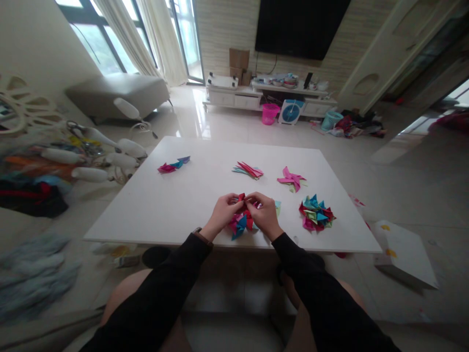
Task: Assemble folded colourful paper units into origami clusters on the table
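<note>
Together, two hands, one red paper piece

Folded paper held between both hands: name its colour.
The folded paper is red, showing best in the head view.

I look remotely into a home living room, wall-mounted television, low white cabinet, long cream curtains, tall windows, padded bench, glossy tiled floor.

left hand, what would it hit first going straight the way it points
The left hand would first press the red folded paper at its fingertips, then probably meet the right hand; exact depth is hard to judge.
</note>
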The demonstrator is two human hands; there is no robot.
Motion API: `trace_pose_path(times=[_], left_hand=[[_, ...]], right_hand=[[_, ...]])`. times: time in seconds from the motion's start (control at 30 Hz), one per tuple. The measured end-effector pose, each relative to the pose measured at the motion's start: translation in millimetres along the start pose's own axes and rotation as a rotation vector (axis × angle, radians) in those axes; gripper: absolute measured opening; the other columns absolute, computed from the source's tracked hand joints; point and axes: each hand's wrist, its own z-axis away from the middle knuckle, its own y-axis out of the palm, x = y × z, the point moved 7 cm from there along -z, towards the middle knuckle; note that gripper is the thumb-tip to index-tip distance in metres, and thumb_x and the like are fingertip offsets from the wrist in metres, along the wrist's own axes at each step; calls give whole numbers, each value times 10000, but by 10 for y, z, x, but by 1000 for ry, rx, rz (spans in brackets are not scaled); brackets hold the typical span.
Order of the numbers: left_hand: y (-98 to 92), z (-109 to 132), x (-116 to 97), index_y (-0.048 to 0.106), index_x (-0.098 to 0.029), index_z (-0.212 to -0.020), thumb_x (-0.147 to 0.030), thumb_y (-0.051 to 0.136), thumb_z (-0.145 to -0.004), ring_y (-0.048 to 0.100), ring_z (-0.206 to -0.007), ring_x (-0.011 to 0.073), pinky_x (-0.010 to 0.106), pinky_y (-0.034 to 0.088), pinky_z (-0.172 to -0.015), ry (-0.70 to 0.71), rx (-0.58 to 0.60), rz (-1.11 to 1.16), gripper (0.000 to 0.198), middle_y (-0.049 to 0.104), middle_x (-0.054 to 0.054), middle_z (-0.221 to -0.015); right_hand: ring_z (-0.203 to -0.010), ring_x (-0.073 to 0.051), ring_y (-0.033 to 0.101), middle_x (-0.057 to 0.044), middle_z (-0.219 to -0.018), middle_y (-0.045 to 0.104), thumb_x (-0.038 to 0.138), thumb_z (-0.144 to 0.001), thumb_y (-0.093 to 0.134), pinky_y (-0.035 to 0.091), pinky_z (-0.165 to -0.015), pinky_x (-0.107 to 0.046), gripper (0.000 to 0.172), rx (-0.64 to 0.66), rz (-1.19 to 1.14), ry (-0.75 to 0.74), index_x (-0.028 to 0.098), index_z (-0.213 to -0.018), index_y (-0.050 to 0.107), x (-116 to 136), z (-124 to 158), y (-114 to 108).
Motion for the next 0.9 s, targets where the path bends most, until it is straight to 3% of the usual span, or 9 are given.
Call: trace_pose_path(times=[0.33, 0.9], left_hand=[[16, 16, 3, 707, -106, -904, -296, 797, -738, 725, -700, 180, 269, 566, -666, -7, -2, -6, 268, 757, 77, -763], [19, 14, 29, 685, -115, -905, -326, 826, -740, 736, -696, 184, 296, 590, -714, -35, 6, 70, 302, 747, 68, -746]], right_hand=[[-604, -151, 618, 24, -691, 701, 202, -822, 628, 462, -630, -272, 86, -19, 64, 24, 231, -867, 695, 2, 2, -23], [-692, -176, 674, -6, -758, 723, 243, -810, 666, 494, -658, -288, 104, -39, 35, 50, 221, -912, 664, -25, -7, -45]])
